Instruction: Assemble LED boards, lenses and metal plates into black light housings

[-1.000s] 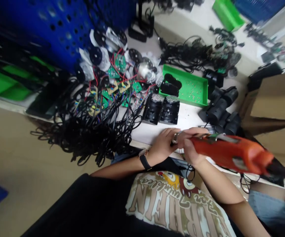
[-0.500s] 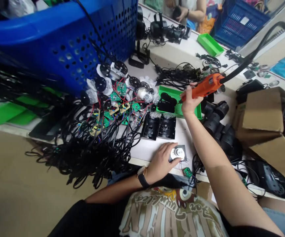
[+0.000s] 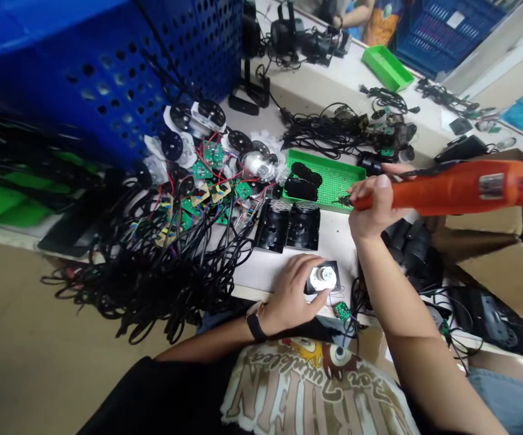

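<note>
My left hand grips a small black square part with a silver round motor on the white bench, near its front edge. My right hand is wrapped round an orange electric screwdriver, held level above the bench with its tip over the edge of a green tray. The tray holds small screws and two black parts. Two black housings stand between the tray and my left hand.
A tangle of black cables with green circuit boards covers the bench's left side, below a big blue perforated crate. Black cylindrical parts and cardboard boxes lie at the right. Another person's arm shows at the far table.
My right hand drew the screwdriver back from the far side of the green tray towards me and levelled it. My left hand stays on the motor part, which rested near my chest one second ago.
</note>
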The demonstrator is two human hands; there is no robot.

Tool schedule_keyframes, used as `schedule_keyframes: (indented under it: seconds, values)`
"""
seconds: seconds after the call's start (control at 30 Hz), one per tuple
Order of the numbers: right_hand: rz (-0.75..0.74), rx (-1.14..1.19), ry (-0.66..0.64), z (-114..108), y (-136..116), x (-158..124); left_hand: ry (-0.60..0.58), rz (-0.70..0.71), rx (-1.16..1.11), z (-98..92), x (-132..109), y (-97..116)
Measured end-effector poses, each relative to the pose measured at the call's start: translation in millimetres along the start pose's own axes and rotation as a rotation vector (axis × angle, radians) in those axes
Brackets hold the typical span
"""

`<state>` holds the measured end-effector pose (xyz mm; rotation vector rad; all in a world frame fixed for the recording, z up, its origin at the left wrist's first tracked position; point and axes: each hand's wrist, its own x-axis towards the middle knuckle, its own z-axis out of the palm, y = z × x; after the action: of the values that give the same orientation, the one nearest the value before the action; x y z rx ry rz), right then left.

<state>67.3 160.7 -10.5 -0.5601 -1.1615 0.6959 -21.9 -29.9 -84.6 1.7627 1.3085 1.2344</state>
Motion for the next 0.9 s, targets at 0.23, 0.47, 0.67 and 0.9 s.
schedule_keyframes:
  seconds: [0.23, 0.47, 0.67, 0.9]
  values:
    - [0.195, 0.084, 0.074, -12.1, -29.2, -1.6, 0.122, -0.011, 0.336, -20.2, 60.6, 21.5]
    - [0.141, 0.144, 0.205, -24.9, -40.0, 22.5, -0.168, -0.133, 0.699, -12.1, 158.8, 17.0]
    - [0.05, 0.001, 0.36, -50.0, 21.4, 70.9, -0.069, -0.245, 0.825, -13.5, 183.4, -9.5]
    - [0.086, -0.247, 0.273, -60.6, 77.7, 93.2, -0.128, -0.171, 0.824, -10.3, 159.5, 12.0]
